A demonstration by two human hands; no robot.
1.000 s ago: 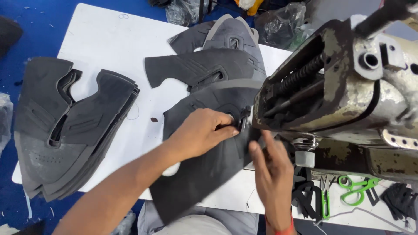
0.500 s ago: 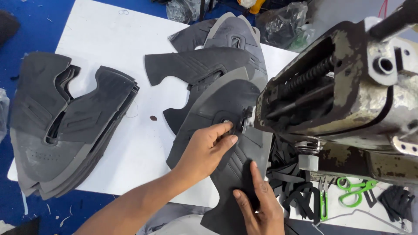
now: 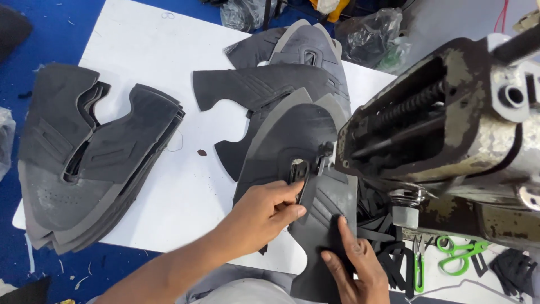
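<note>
A dark grey shoe-upper piece [image 3: 292, 146] lies under the foot of a worn metal sewing machine [image 3: 444, 135]. My left hand [image 3: 264, 211] grips the piece's edge beside a small black strap [image 3: 298, 171], close to the needle area. My right hand [image 3: 351, 267] presses flat on the lower part of the same piece. More cut grey uppers [image 3: 264, 84] lie behind it on the white table [image 3: 129, 50].
A stack of grey upper pieces [image 3: 84, 163] sits at the table's left. Green-handled scissors [image 3: 455, 253] and black strap offcuts [image 3: 388, 231] lie under the machine at right. Clear plastic bags [image 3: 371, 39] are at the back. The floor around is blue.
The upper piece has been turned and slid further under the machine. My left hand moved down and left along it; my right hand slid lower onto its bottom part.
</note>
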